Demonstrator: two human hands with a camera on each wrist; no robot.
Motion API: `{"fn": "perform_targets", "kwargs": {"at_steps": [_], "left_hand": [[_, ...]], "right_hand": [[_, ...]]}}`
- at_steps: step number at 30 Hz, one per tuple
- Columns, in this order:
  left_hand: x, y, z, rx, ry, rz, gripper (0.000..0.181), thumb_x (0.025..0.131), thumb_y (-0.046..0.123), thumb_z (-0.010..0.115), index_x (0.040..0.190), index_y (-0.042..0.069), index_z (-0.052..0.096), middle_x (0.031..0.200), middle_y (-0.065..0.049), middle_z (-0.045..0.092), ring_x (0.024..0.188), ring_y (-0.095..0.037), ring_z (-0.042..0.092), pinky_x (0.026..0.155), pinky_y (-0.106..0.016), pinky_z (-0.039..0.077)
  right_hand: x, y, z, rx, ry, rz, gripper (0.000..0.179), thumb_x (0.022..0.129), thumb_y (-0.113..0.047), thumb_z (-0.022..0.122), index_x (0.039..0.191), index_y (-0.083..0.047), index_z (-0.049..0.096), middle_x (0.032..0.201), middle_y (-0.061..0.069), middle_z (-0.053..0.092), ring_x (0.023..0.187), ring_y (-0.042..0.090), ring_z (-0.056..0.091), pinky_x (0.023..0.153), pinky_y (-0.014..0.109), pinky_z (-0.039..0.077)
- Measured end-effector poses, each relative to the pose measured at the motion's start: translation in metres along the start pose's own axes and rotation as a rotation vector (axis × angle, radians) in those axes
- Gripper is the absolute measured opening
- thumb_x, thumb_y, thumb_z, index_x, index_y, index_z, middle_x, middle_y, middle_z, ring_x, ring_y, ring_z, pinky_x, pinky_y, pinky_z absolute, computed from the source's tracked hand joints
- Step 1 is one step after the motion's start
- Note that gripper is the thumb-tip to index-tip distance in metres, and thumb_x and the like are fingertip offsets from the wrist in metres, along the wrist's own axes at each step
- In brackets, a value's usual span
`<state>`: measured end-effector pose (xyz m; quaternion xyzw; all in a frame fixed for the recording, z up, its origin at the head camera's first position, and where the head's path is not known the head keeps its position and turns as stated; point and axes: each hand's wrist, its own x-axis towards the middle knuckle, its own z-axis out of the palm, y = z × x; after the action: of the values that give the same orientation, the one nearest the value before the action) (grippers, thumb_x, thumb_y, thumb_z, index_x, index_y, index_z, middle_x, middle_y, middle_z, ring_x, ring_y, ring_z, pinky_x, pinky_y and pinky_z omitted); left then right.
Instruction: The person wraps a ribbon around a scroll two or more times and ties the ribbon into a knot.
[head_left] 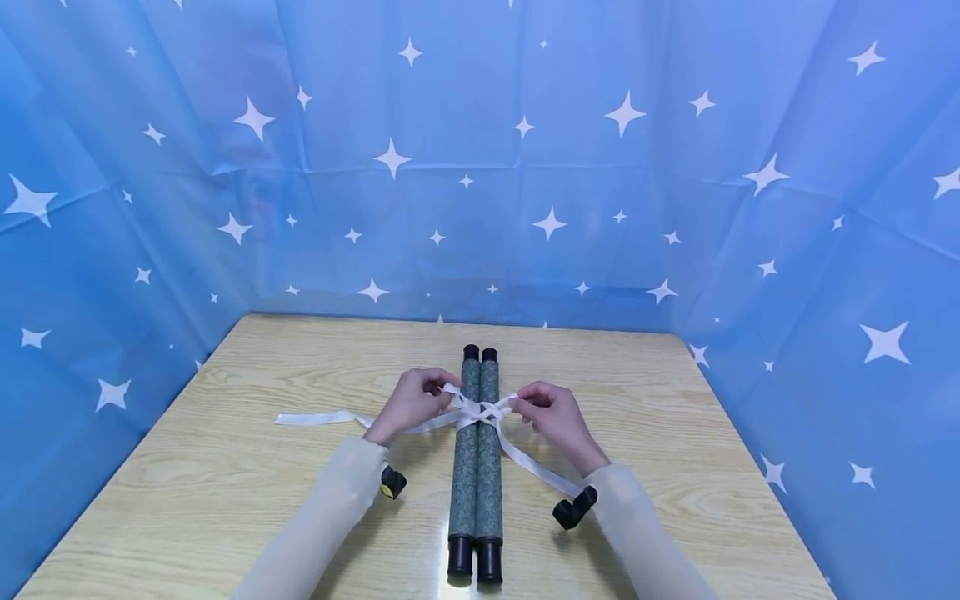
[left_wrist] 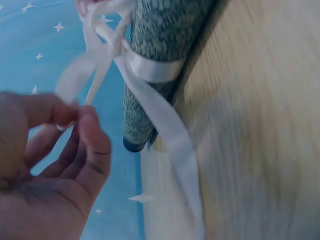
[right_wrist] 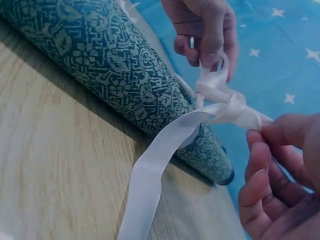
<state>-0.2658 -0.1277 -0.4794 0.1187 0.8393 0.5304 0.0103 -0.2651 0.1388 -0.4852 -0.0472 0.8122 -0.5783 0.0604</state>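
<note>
Two green patterned scroll rolls [head_left: 477, 475] with dark end knobs lie side by side on the table, pointing away from me. Round their middle runs a white ribbon [left_wrist: 160, 70], crossed into a loose bow on top. My left hand [head_left: 417, 402] pinches one ribbon loop between thumb and fingertips, just left of the rolls. On the other side my right hand [head_left: 553, 417] pinches the opposite loop. In the right wrist view the knot [right_wrist: 225, 102] sits between both hands, raised off the roll. One ribbon tail [head_left: 315, 418] stretches left over the table; another slants toward the right wrist.
The wooden table [head_left: 225, 467] extends around the rolls. Blue curtains with white stars [head_left: 480, 208] close off its back and both sides. A small black camera [head_left: 574, 508] hangs at the right wrist and another [head_left: 392, 482] at the left.
</note>
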Motion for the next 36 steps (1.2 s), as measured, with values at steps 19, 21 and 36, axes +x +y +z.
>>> {"fn": "perform_targets", "kwargs": {"at_steps": [19,21,36], "left_hand": [[-0.005,0.003,-0.019,0.116,0.048,0.080,0.010,0.100,0.020,0.069,0.093,0.016,0.076,0.087,-0.004,0.072,0.075,-0.015,0.061,0.063,-0.026,0.047],[-0.006,0.002,-0.023,0.065,0.046,0.044,0.011,0.100,0.021,0.068,0.094,0.016,0.075,0.088,-0.012,0.072,0.072,-0.016,0.059,0.060,-0.026,0.046],[-0.013,-0.016,-0.026,-0.376,0.078,-0.236,0.015,0.102,0.018,0.060,0.106,0.005,0.067,0.095,-0.013,0.069,0.088,-0.034,0.067,0.075,-0.039,0.059]], "right_hand": [[-0.002,0.005,-0.026,-0.006,0.052,0.037,0.019,0.096,-0.027,0.075,0.103,-0.010,0.074,0.098,0.015,0.074,0.083,0.029,0.065,0.064,0.031,0.054],[-0.003,0.007,-0.032,0.003,0.064,0.049,0.019,0.096,-0.026,0.074,0.104,-0.010,0.073,0.099,0.014,0.074,0.082,0.027,0.065,0.064,0.030,0.055],[-0.011,0.025,-0.068,-0.012,0.114,0.086,0.024,0.096,-0.026,0.074,0.107,-0.005,0.070,0.092,0.001,0.073,0.079,0.016,0.062,0.067,0.028,0.054]]}}
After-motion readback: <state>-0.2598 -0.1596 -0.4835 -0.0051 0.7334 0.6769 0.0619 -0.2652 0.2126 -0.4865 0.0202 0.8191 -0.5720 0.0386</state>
